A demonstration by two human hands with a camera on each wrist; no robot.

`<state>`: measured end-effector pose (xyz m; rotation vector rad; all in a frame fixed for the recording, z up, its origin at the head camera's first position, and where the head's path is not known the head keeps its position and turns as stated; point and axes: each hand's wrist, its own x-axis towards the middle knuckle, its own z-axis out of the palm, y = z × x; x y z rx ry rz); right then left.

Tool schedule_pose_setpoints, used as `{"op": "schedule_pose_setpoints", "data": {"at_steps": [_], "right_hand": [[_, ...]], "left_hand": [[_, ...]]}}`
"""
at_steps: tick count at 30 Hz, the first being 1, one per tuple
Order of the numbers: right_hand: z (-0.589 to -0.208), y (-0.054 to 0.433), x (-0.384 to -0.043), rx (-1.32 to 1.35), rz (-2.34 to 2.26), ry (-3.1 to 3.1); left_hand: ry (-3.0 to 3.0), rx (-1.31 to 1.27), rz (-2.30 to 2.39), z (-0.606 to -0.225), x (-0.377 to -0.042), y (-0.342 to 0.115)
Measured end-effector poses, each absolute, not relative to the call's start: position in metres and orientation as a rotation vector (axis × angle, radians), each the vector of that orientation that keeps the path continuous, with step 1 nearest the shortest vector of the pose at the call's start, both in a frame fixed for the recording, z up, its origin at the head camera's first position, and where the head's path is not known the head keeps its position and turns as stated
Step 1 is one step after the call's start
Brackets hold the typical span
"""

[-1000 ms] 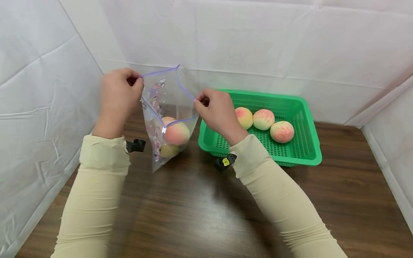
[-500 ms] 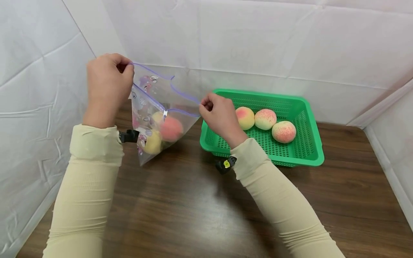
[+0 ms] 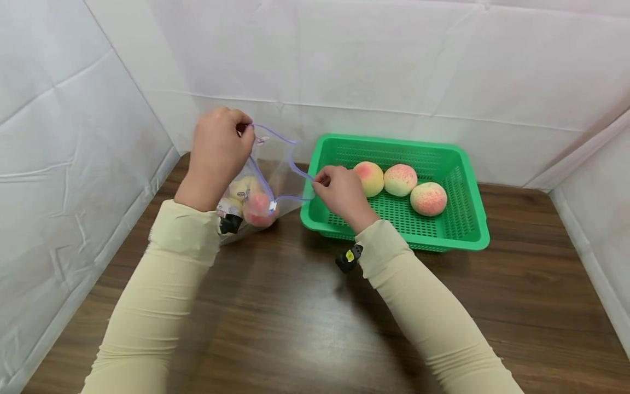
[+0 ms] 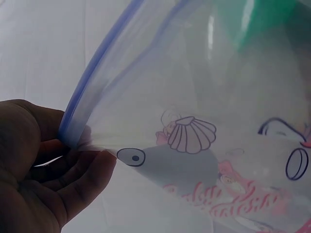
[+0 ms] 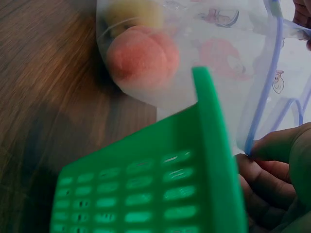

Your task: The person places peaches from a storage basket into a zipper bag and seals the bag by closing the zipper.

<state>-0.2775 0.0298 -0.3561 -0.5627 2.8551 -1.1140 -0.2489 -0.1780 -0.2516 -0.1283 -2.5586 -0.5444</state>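
Note:
A clear zip bag [image 3: 287, 164] with a purple zip edge and cartoon prints hangs between my two hands, its mouth spread open. My left hand [image 3: 219, 156] pinches one side of the rim; in the left wrist view thumb and fingers grip the purple zip [image 4: 82, 107]. With thumb and fingertips my right hand [image 3: 342, 194] pinches the opposite side, over the left end of a green basket [image 3: 389, 235]. Several peaches lie at the bottom of the bag, one a reddish peach [image 5: 141, 56]. A white slider [image 3: 273, 206] sits on the near zip edge.
In the basket lie a yellow-pink peach [image 3: 370, 179], a speckled peach [image 3: 400, 180] and another speckled peach [image 3: 429, 199]. The basket stands on a dark wooden table [image 3: 295, 306]. White sheeting [image 3: 394, 65] encloses the back and sides.
My left hand first moved left and up, spreading the bag, then came right and down. My right hand shifted slightly right and lower over the basket. The basket peaches stayed put.

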Motion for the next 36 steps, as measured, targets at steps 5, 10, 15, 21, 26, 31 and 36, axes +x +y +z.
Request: {"op": "schedule_pose_setpoints", "data": {"at_steps": [5, 10, 15, 21, 26, 31, 36], "right_hand": [[-0.361, 0.032, -0.276, -0.558, -1.1, 2.809], [-0.363, 0.034, -0.275, -0.556, -1.085, 2.777], [-0.367, 0.038, -0.274, -0.627, -1.063, 2.791], [-0.366, 0.045, -0.274, -0.66, -1.08, 2.786], [-0.361, 0.053, -0.271, -0.645, -1.059, 2.781], [-0.361, 0.061, -0.271, -0.617, -1.08, 2.788], [-0.359, 0.07, -0.273, -0.583, -1.086, 2.798]], "left_hand": [[-2.584, -0.162, -0.527, -0.26, -0.248, -0.171], [-2.595, -0.21, -0.525, -0.269, -0.246, -0.164], [-2.609, -0.257, -0.542, -0.277, -0.245, -0.158], [-2.641, -0.245, -0.568, -0.28, -0.244, -0.155], [-2.647, -0.233, -0.582, -0.28, -0.241, -0.155], [-2.66, -0.226, -0.578, -0.282, -0.242, -0.154], [-2.674, -0.208, -0.585, -0.281, -0.241, -0.154]]}}
